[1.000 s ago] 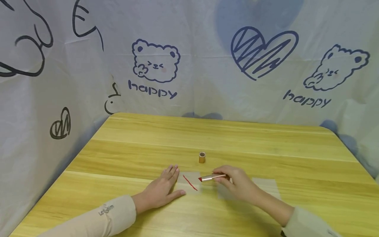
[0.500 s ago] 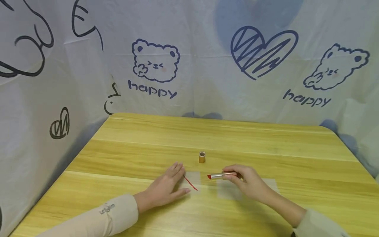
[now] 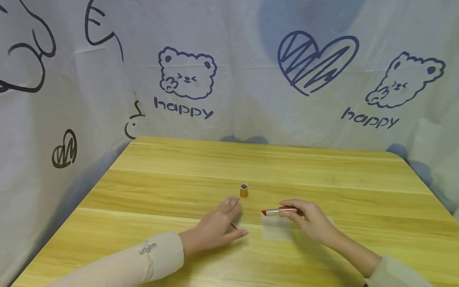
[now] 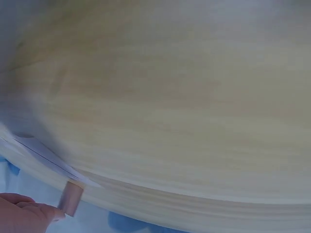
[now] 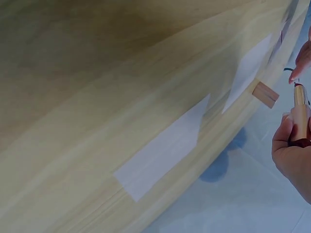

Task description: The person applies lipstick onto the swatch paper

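Note:
My right hand (image 3: 315, 223) pinches an uncapped lipstick (image 3: 279, 211) by its base, the red tip facing left above the far-left corner of the middle paper piece (image 3: 276, 232). In the right wrist view the lipstick (image 5: 300, 109) stands out between thumb and fingers. My left hand (image 3: 216, 223) is spread with straight fingers over the left paper piece, covering most of it. A short bit of a red line (image 3: 234, 226) shows between its thumb and fingers. Just beyond the left fingertips stands the lipstick cap (image 3: 244, 190), upright with its hollow end up.
A third paper piece (image 5: 163, 150) lies to the right, largely behind the right hand in the head view. All of this is on a wood-grain table (image 3: 172, 179). A pale cloth (image 3: 236, 91) with drawn bears and hearts hangs behind it.
The right hand has carried the lipstick rightward, from beside the left paper to the middle one. My left hand has slid right across the left paper, hiding most of the red line.

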A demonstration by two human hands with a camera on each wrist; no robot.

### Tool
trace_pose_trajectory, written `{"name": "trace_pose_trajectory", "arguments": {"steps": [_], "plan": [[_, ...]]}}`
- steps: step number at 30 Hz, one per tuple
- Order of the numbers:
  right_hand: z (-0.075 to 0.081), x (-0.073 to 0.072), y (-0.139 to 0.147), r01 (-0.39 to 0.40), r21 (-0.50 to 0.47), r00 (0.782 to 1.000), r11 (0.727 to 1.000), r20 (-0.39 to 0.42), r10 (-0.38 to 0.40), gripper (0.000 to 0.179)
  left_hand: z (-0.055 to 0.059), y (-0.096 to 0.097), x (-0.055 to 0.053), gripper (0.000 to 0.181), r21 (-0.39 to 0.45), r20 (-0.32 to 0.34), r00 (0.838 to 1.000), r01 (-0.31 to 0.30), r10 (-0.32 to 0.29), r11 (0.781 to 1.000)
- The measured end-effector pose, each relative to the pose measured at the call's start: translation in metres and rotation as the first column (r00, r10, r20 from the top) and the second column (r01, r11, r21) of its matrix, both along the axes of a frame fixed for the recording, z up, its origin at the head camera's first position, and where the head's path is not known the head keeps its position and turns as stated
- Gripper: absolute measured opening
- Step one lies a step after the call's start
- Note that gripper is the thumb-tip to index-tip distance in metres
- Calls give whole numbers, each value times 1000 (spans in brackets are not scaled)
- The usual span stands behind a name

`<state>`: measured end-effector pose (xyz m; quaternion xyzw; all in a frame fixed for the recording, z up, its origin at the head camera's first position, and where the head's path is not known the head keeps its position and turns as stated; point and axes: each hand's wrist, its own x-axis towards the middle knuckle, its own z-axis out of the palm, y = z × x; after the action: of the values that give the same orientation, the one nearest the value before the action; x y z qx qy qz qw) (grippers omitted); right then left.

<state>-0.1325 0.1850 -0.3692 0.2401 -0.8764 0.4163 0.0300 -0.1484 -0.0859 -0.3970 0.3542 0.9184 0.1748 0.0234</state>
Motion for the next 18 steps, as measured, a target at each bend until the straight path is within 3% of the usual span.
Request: {"name": "trace_pose_trajectory", "arguments": {"steps": [8, 18], "plan": [[-7, 0, 6, 1, 11, 998, 1000, -68, 0, 24, -4, 25, -5, 78, -88, -34, 998, 44, -47, 995], [-16, -1, 13, 33, 33, 998, 999, -61, -31, 21, -3, 47, -9, 80, -140, -6, 996, 83, -85, 987]]}}
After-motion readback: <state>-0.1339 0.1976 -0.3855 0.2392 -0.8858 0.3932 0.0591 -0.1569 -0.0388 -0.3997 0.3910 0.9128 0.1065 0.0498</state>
